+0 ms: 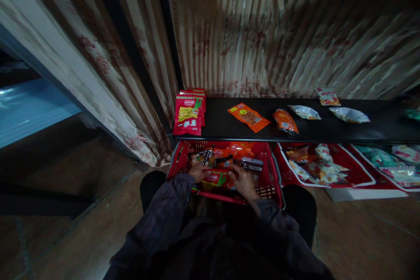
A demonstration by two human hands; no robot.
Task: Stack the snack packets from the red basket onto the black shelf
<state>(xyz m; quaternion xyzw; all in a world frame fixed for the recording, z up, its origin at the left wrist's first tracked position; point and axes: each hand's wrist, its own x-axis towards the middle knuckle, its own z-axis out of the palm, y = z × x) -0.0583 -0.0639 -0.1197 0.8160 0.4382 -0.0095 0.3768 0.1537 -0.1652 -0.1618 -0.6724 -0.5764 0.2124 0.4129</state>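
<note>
A red snack packet (pixel 215 178) with green onions printed on it is held between my two hands, low in the red plastic basket (pixel 274 183). My left hand (pixel 199 173) is closed at the packet's upper left corner, its fingertips partly hidden. On the other side, my right hand (pixel 243 182) has its fingers bent at the packet's right edge. Around them in the basket lie orange snack packets (pixel 241 149) and a dark checkered packet (pixel 252 164). Matching red packets (pixel 188 114) stand stacked at the left end of the black shelf (pixel 216 133).
On the shelf lie a flat orange packet (pixel 249 117), another orange packet (pixel 285 121) and several white packets (pixel 349 114). More red baskets (pixel 362 174) filled with snacks stand to the right. Striped curtain (pixel 229 30) hangs behind, beside a black upright post (pixel 169 30).
</note>
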